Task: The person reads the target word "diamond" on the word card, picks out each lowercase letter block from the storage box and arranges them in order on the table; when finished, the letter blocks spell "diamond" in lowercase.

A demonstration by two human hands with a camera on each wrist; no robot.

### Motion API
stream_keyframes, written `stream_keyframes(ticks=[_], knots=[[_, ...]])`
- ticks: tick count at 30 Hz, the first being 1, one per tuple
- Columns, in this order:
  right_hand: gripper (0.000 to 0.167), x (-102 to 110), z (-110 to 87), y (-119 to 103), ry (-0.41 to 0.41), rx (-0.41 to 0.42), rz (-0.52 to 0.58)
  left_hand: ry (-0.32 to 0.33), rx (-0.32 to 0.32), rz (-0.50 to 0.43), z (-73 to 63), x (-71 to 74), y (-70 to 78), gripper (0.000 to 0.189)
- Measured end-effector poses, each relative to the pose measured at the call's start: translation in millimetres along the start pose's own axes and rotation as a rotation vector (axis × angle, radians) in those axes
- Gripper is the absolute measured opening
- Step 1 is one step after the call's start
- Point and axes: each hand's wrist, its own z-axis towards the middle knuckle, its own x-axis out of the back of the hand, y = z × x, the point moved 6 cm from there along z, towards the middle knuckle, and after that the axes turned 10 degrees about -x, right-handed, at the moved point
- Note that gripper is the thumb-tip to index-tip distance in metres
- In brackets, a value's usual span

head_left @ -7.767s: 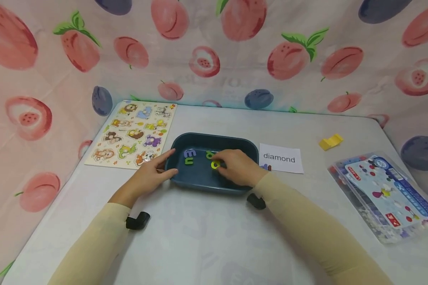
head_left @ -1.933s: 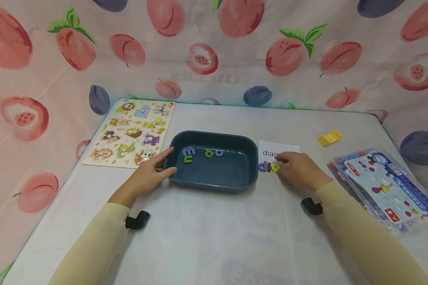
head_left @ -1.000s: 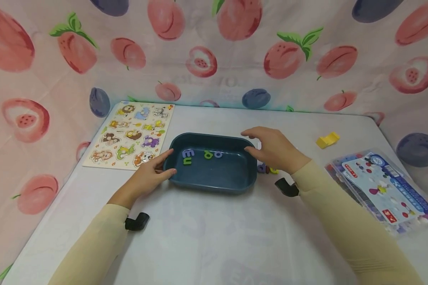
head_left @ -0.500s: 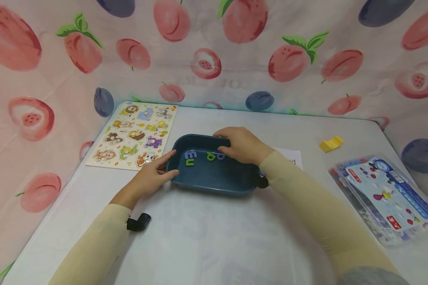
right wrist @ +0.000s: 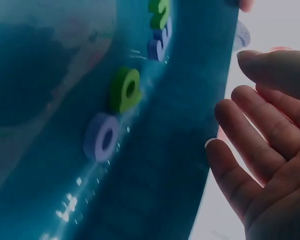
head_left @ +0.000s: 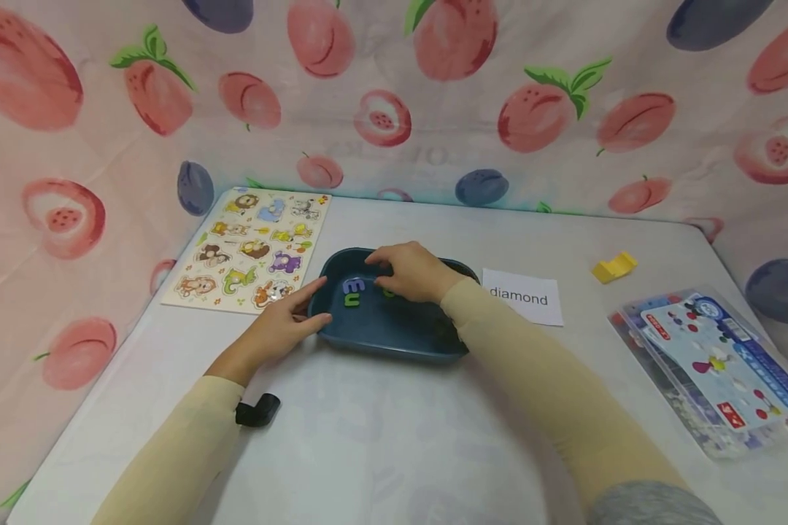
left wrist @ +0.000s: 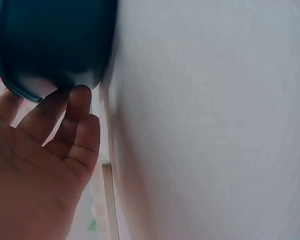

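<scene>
My left hand (head_left: 276,324) holds the left end of a dark teal tray (head_left: 394,339), its fingers against the outer wall in the left wrist view. Over the tray's back part hovers my right hand (head_left: 414,273), thumb and fingers apart with nothing between them. Inside the tray lie a purple letter m (head_left: 353,285) and a green letter u (head_left: 352,300). The right wrist view shows a green letter d or p (right wrist: 119,90) and a purple letter o (right wrist: 93,140), mostly hidden by my right hand in the head view.
A white card (head_left: 541,284) printed "diamond" lies right of the tray; my right sleeve hides the letters in front of it. An animal puzzle board (head_left: 249,262) is at the back left. To the right are a yellow block (head_left: 613,267) and a clear plastic case (head_left: 716,357).
My right hand pinched a yellow letter in the tray, set it beside the letters at the card, let go, and moved back left over the tray. My left hand stayed on the tray.
</scene>
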Motion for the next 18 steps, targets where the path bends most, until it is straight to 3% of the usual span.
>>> stream_keyframes(ticks=[18], knots=[[0.041, -30, 22.9, -4, -0.102, -0.035, -0.12, 0.014, -0.023, 0.016, -0.1, -0.4, 3.0, 0.075]])
